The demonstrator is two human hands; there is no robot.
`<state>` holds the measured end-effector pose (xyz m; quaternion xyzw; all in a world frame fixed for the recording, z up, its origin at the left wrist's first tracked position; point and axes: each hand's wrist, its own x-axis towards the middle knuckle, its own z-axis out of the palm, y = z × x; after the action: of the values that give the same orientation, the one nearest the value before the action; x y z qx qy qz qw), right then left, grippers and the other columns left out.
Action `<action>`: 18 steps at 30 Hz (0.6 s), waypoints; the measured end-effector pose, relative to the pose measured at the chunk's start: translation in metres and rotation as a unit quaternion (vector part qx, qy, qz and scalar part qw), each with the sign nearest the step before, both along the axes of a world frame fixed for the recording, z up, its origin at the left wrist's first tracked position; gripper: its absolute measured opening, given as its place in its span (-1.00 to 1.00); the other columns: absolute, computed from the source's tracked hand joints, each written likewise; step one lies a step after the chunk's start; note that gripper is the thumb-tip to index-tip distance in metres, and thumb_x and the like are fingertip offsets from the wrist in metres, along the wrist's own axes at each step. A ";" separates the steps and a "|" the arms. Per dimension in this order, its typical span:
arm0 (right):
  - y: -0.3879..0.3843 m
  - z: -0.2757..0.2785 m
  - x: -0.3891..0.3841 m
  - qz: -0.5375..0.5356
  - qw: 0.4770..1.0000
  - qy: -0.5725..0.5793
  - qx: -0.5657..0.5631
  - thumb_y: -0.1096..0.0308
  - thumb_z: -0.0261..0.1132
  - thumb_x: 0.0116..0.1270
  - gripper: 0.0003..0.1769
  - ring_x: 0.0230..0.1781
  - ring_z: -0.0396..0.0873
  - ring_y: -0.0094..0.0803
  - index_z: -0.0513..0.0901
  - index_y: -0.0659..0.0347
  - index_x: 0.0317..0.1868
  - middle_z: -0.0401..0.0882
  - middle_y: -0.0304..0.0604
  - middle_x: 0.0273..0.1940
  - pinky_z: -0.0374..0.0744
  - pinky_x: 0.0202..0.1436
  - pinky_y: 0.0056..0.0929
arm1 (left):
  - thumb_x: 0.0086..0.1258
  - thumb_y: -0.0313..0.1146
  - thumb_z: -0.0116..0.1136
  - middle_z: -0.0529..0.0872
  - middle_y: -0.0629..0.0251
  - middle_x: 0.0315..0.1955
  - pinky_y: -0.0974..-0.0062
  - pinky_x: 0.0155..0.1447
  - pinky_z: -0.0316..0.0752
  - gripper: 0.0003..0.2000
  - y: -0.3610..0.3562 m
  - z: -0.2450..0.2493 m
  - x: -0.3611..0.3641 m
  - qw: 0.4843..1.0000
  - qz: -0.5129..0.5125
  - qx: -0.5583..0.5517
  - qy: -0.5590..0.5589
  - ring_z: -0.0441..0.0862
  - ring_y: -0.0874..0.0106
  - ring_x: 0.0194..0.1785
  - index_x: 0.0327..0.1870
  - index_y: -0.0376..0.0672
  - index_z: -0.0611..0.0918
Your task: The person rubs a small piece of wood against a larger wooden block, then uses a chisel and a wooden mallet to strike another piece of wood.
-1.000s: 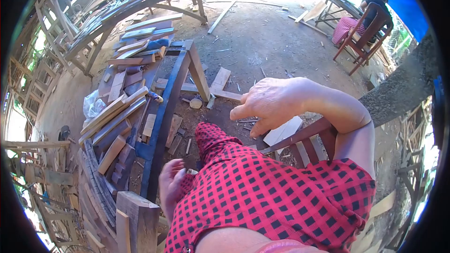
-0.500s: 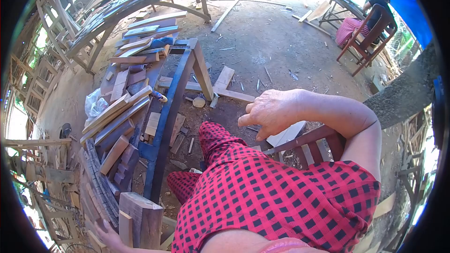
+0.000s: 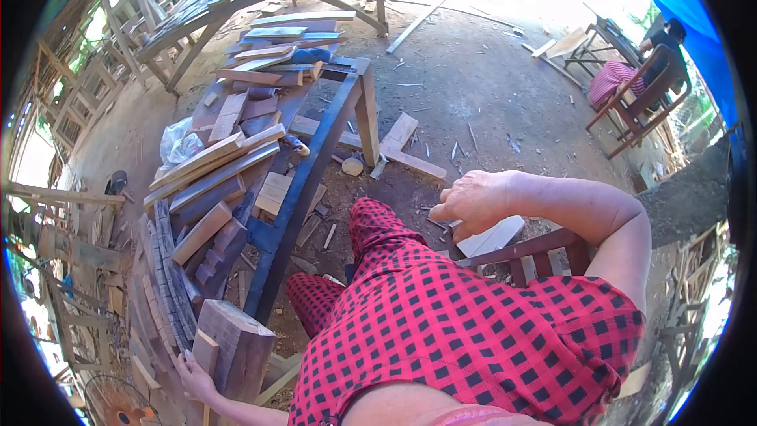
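My left hand point(image 3: 195, 379) is low on the left, fingers stretched up beside a thin light wooden strip point(image 3: 206, 356). That strip stands against a thick upright wood block point(image 3: 246, 347), and my fingertips are right at its edge. Past them lies a weathered, cracked beam point(image 3: 167, 268) on the bench. My right hand point(image 3: 473, 201) hangs in the air over my lap, fingers loosely bent and apart, with nothing in them. Below it, a pale board point(image 3: 490, 237) lies near a slatted brown chair point(image 3: 536, 249).
A dark-framed bench point(image 3: 303, 181) carries stacked planks point(image 3: 217, 166), a notched wood piece point(image 3: 219, 256) and a clear plastic bag point(image 3: 180, 144). Offcuts, including joined boards point(image 3: 400, 136), lie on the dirt floor. Farther off, a person point(image 3: 666, 51) sits on a chair point(image 3: 643, 106) at a table.
My left hand has moved up and slightly right beside the strip, its fingers showing more clearly. The view has shifted; my right hand stays raised and appears farther right and lower.
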<state>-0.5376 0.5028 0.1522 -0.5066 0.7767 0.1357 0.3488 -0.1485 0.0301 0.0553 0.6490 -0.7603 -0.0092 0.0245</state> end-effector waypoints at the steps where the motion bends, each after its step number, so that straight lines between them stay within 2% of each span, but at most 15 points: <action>1: 0.000 -0.002 -0.001 -0.002 1.000 0.003 -0.008 0.05 0.28 0.27 -0.43 0.02 0.60 -0.01 0.47 0.07 0.24 0.60 0.04 -0.06 0.54 0.02 -0.06 | 0.46 0.19 -0.11 0.59 0.32 0.21 -0.10 0.31 0.21 -0.45 -0.003 -0.004 0.005 1.000 0.005 -0.001 0.001 0.50 0.15 0.26 0.35 0.14 0.45; 3: -0.005 -0.003 -0.001 0.016 0.999 0.027 -0.019 0.12 0.27 0.26 -0.50 0.00 0.60 -0.02 0.49 0.11 0.18 0.60 0.03 -0.10 0.54 0.00 -0.07 | 0.47 0.11 -0.04 0.63 0.15 0.13 0.07 0.28 0.30 -0.47 -0.022 -0.019 0.022 0.990 -0.082 -0.077 0.087 0.53 0.10 0.21 0.28 -0.08 0.52; 4: -0.008 -0.003 -0.001 0.030 0.998 0.049 -0.030 0.19 0.26 0.25 -0.57 -0.03 0.61 -0.03 0.52 0.16 0.11 0.60 0.02 -0.14 0.54 -0.02 -0.08 | 0.47 0.11 -0.04 0.63 0.15 0.13 0.07 0.28 0.30 -0.47 -0.031 -0.021 0.033 0.990 -0.080 -0.075 0.087 0.53 0.10 0.21 0.28 -0.08 0.52; 5: -0.013 0.001 -0.002 0.032 0.998 0.049 -0.028 0.19 0.26 0.25 -0.57 -0.03 0.61 -0.03 0.52 0.16 0.11 0.60 0.02 -0.14 0.54 -0.02 -0.08 | 0.47 0.07 0.00 0.62 0.06 0.13 0.15 0.28 0.32 -0.46 -0.042 -0.023 0.044 0.980 -0.096 -0.078 0.155 0.53 0.09 0.20 0.24 -0.18 0.54; 7: -0.030 0.015 0.001 0.115 0.975 0.129 -0.140 0.34 0.22 0.21 -0.70 -0.13 0.62 -0.07 0.52 0.24 -0.05 0.59 0.00 -0.22 0.55 -0.08 -0.08 | 0.45 -0.01 0.10 0.59 -0.11 0.11 0.23 0.28 0.34 -0.45 -0.058 -0.028 0.062 0.944 -0.118 -0.109 0.287 0.52 0.08 0.19 0.17 -0.38 0.55; 9: -0.058 0.050 0.017 0.157 0.953 0.157 -0.204 0.41 0.19 0.20 -0.79 -0.27 0.63 -0.17 0.51 0.33 -0.17 0.57 -0.02 -0.32 0.57 -0.22 -0.20 | 0.44 0.02 0.09 0.60 -0.08 0.11 0.22 0.29 0.34 -0.45 -0.083 -0.029 0.081 0.958 -0.084 -0.128 0.242 0.51 0.08 0.20 0.18 -0.34 0.55; 11: -0.087 0.094 0.042 0.212 0.942 0.157 -0.209 0.38 0.22 0.16 -0.77 -0.39 0.62 -0.28 0.51 0.39 -0.26 0.55 -0.06 -0.40 0.56 -0.40 -0.32 | 0.41 0.16 0.04 0.62 0.00 0.11 0.17 0.32 0.33 -0.41 -0.071 -0.011 0.088 0.983 0.011 -0.141 0.115 0.47 0.04 0.24 0.21 -0.18 0.56; 12: -0.092 0.108 0.057 0.258 0.903 0.216 -0.269 0.34 0.24 0.12 -0.79 -0.49 0.57 -0.38 0.51 0.37 -0.39 0.52 -0.13 -0.48 0.50 -0.53 -0.43 | 0.41 0.16 0.04 0.62 0.00 0.11 0.17 0.32 0.33 -0.41 -0.070 -0.011 0.094 0.984 0.021 -0.143 0.108 0.47 0.04 0.24 0.21 -0.18 0.56; 13: -0.099 0.121 0.072 0.273 0.879 0.224 -0.320 0.33 0.39 -0.01 -0.90 -0.42 0.69 -0.28 0.71 0.17 -0.53 0.67 -0.22 -0.53 0.61 -0.54 -0.29 | 0.39 0.20 0.02 0.61 0.01 0.13 0.15 0.32 0.32 -0.38 -0.076 -0.015 0.103 0.992 0.037 -0.112 0.040 0.47 0.03 0.25 0.23 -0.14 0.55; 14: -0.104 0.140 0.076 0.386 0.838 0.252 -0.292 0.34 0.29 0.07 -0.80 -0.55 0.52 -0.40 0.58 0.35 -0.43 0.51 -0.17 -0.51 0.44 -0.61 -0.43 | 0.37 0.25 -0.01 0.59 0.02 0.15 0.13 0.33 0.31 -0.35 -0.083 -0.020 0.111 0.995 0.051 -0.082 -0.029 0.46 0.03 0.26 0.25 -0.11 0.54; 15: -0.108 0.141 0.076 0.393 0.835 0.245 -0.298 0.34 0.29 0.07 -0.80 -0.55 0.52 -0.40 0.58 0.35 -0.43 0.51 -0.17 -0.51 0.44 -0.61 -0.43 | 0.37 0.25 -0.01 0.59 0.02 0.15 0.13 0.33 0.31 -0.35 -0.089 -0.027 0.117 0.994 0.062 -0.083 -0.035 0.46 0.03 0.26 0.25 -0.11 0.54; 16: -0.133 0.137 0.099 0.376 0.837 0.254 -0.306 0.35 0.29 0.07 -0.80 -0.54 0.52 -0.40 0.58 0.35 -0.41 0.51 -0.17 -0.50 0.44 -0.60 -0.42 | 0.37 0.24 0.00 0.61 0.03 0.12 0.12 0.31 0.31 -0.38 -0.095 -0.039 0.124 0.996 0.043 -0.074 0.013 0.48 0.02 0.23 0.21 -0.10 0.57; 18: -0.082 0.127 0.129 0.351 0.837 0.267 -0.323 0.35 0.30 0.07 -0.80 -0.54 0.52 -0.39 0.59 0.34 -0.37 0.51 -0.17 -0.49 0.45 -0.60 -0.42 | 0.37 0.21 0.02 0.65 0.05 0.06 0.09 0.28 0.32 -0.43 -0.106 -0.067 0.139 0.992 0.019 -0.058 0.107 0.51 0.00 0.18 0.15 -0.07 0.62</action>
<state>-0.4088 0.4208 0.2790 -0.7732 0.6096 0.1201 -0.1266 -0.0099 -0.0757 -0.0114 0.6560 -0.7403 -0.0334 0.1435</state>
